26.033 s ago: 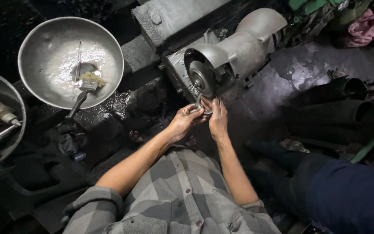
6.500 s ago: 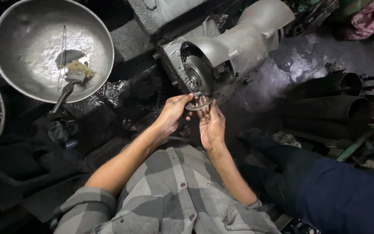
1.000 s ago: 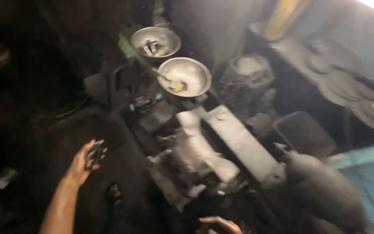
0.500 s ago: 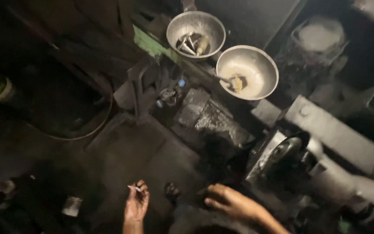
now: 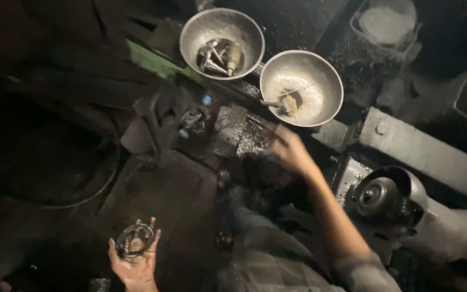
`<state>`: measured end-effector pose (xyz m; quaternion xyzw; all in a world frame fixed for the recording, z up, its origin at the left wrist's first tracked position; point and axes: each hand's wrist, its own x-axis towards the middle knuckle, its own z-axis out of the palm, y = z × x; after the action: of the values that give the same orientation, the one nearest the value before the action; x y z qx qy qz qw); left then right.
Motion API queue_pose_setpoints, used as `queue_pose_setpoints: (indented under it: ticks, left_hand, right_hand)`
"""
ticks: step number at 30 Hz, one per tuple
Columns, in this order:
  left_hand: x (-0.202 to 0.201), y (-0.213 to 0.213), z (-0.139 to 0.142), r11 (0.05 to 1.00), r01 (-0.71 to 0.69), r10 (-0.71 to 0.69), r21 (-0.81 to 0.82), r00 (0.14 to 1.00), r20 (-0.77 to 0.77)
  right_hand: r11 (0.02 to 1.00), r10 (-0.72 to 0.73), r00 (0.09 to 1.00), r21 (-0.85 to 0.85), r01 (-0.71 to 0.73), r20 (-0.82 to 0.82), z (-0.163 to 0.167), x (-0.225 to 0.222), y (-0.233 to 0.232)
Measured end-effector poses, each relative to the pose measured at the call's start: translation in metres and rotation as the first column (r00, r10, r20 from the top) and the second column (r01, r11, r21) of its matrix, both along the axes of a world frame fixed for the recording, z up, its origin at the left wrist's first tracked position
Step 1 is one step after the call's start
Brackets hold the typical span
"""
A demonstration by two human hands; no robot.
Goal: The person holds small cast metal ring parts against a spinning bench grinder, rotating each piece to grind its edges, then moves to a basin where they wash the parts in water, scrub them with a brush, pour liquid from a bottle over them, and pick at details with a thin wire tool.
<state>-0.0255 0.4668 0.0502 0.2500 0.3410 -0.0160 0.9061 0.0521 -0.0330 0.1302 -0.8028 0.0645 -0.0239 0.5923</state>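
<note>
My left hand (image 5: pixel 135 261) is low at the left, palm up, and holds a round metal ring-shaped part (image 5: pixel 134 239). My right hand (image 5: pixel 289 150) is stretched out over the dark greasy bench, blurred, just below a steel bowl (image 5: pixel 328 85) with pale residue and a small brush in it. Whether that hand holds anything cannot be told. A grey metal housing with a round opening (image 5: pixel 378 193) lies at the right, beside my right forearm.
A second steel bowl (image 5: pixel 194 33) with several metal parts stands at the top centre. A round container (image 5: pixel 388 22) is at the top right. A grey metal beam (image 5: pixel 422 152) crosses the right side. Dark oily surfaces surround everything.
The view has swung away from the housing toward the bowls. My right hand has reached up toward the bowl with the brush. My left hand stays low with the ring part.
</note>
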Motion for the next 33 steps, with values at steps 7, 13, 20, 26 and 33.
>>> queue_pose_setpoints:
  ticks: [7, 13, 20, 26, 33]
  left_hand:
    - [0.105, -0.002, -0.030, 0.995, 0.069, -0.070, 0.069, 0.998, 0.008]
    - [0.217, -0.055, 0.003, 0.985, 0.161, -0.167, 0.065, 0.982, 0.089]
    - [0.365, -0.143, 0.041, 0.879, 0.471, -0.468, 0.073, 0.825, 0.318]
    - [0.446, -0.216, 0.077, 0.757, 0.642, -0.634, 0.121, 0.675, 0.378]
    - [0.499, -0.277, 0.091, 0.587, 0.806, -0.730, 0.073, 0.489, 0.478]
  right_hand:
    - [0.607, -0.060, 0.987, -0.780, 0.155, 0.150, -0.062, 0.132, -0.101]
    - [0.797, -0.357, 0.921, -0.464, 0.387, 0.156, -0.088, 0.149, -0.100]
    - [0.659, -0.666, 0.745, -0.448, 0.604, 0.024, -0.077, 0.142, -0.092]
    - [0.617, -0.731, 0.667, -0.282, 0.735, 0.142, -0.025, 0.169, -0.068]
    - [0.909, -0.338, 0.900, -0.152, 0.388, 0.274, 0.010, 0.310, -0.027]
